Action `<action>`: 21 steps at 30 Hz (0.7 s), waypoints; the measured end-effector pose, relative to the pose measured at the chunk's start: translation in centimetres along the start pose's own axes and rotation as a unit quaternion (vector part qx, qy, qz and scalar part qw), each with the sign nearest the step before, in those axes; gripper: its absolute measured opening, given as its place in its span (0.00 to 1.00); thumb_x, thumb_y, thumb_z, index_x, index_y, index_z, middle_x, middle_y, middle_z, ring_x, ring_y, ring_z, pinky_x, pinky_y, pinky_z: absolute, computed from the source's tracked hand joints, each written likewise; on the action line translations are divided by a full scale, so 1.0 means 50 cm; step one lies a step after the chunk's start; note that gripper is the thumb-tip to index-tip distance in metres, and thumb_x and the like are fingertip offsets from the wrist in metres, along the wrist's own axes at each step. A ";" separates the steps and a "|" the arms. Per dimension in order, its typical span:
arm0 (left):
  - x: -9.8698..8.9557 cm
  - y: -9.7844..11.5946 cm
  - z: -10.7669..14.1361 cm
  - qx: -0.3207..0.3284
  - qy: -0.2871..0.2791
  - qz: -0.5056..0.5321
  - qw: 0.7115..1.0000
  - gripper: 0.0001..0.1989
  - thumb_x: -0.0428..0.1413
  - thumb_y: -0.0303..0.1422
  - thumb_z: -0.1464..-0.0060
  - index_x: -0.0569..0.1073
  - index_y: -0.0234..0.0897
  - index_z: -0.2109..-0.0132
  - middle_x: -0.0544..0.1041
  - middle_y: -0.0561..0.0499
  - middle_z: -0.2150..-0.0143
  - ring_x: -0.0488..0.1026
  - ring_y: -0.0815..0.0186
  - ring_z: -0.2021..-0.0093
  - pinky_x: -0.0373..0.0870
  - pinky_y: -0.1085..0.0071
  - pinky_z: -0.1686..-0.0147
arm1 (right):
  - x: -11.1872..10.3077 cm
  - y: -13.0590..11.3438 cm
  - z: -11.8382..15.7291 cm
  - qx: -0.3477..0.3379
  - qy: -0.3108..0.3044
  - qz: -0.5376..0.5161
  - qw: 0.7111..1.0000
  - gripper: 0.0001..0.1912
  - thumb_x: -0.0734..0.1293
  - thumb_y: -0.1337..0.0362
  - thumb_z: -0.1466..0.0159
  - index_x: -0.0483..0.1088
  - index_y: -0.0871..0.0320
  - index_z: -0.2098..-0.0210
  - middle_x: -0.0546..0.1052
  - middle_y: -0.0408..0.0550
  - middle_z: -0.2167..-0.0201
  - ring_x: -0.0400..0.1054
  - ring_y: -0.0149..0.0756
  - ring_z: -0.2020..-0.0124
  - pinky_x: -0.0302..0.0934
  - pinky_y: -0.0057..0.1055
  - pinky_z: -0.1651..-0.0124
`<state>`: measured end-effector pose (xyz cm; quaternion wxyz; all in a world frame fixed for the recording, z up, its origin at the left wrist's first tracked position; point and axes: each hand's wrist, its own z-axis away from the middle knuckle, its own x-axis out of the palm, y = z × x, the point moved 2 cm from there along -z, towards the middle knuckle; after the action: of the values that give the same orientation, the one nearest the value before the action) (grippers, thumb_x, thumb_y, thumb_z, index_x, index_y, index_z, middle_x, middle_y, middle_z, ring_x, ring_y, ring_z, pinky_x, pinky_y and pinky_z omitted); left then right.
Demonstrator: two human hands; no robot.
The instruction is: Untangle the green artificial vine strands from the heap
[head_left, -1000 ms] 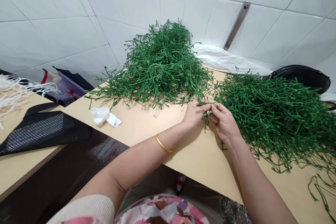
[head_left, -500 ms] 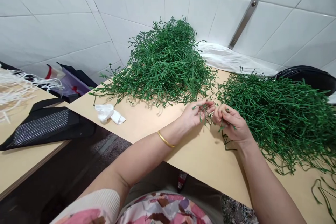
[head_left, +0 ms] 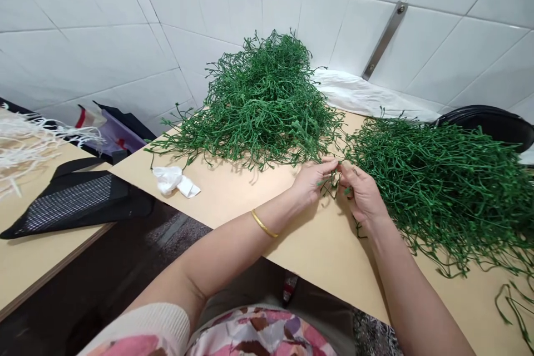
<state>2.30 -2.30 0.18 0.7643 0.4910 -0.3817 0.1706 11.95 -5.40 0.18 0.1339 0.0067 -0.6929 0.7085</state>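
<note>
1. From my station: left hand [head_left: 311,181] is closed in a pinch, thumb pressed to fingertips, on thin green strands [head_left: 332,181].
2. Right hand [head_left: 362,192] also pinches strands, thumb against curled forefinger. A darker loose end [head_left: 359,228] hangs beneath its palm.
3. Change over the last half second: the left fingers, previously loose and spread, are drawn together, and the two sets of fingertips are nearly touching. My reading: both hands are again working one shared spot on the strands. I cannot tell what is formed there; the fingers hide it.
4. The held strands are just above the table [head_left: 233,194], between a tall rear heap [head_left: 267,100] and a broad right heap [head_left: 450,183], both of similar green strands.
5. Further out: a crumpled white tissue [head_left: 169,179] lies left of the hands; a black mesh bag [head_left: 70,200] and white strands [head_left: 31,144] occupy the neighbouring table [head_left: 25,272].
</note>
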 end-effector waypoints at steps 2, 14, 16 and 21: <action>0.003 -0.004 0.002 -0.001 -0.002 -0.010 1.000 0.04 0.59 0.24 0.59 0.70 0.32 0.75 0.69 0.54 0.80 0.65 0.74 0.80 0.60 0.75 0.77 | 0.010 0.000 0.006 -0.015 -0.019 0.034 0.999 0.16 0.72 0.55 0.52 0.69 0.59 0.71 0.64 0.37 0.81 0.53 0.22 0.81 0.47 0.22 0.81; -0.007 -0.004 -0.014 -0.056 0.010 0.016 0.998 0.10 0.53 0.23 0.51 0.67 0.30 0.79 0.64 0.55 0.84 0.59 0.77 0.83 0.57 0.77 0.78 | -0.003 0.015 -0.003 -0.073 -0.070 0.148 0.984 0.14 0.63 0.52 0.43 0.64 0.57 0.74 0.61 0.38 0.81 0.52 0.25 0.81 0.48 0.24 0.79; -0.004 -0.004 -0.012 -0.056 0.013 0.032 0.998 0.11 0.51 0.23 0.50 0.67 0.30 0.79 0.65 0.54 0.84 0.60 0.76 0.82 0.57 0.77 0.78 | -0.001 0.016 -0.003 -0.107 -0.050 0.211 0.970 0.14 0.61 0.52 0.41 0.63 0.57 0.74 0.61 0.37 0.81 0.51 0.25 0.80 0.48 0.24 0.78; 0.000 -0.010 -0.008 -0.061 -0.011 0.008 0.998 0.06 0.55 0.23 0.53 0.71 0.30 0.76 0.69 0.52 0.80 0.63 0.75 0.79 0.60 0.76 0.74 | -0.006 0.021 -0.006 -0.116 0.012 0.255 0.960 0.14 0.60 0.55 0.41 0.60 0.57 0.78 0.60 0.37 0.84 0.51 0.26 0.81 0.47 0.25 0.78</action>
<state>2.78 -2.20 -0.23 0.7873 0.4421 -0.4038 0.1473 12.09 -5.14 -0.91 -0.0426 -0.1941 -0.7472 0.6342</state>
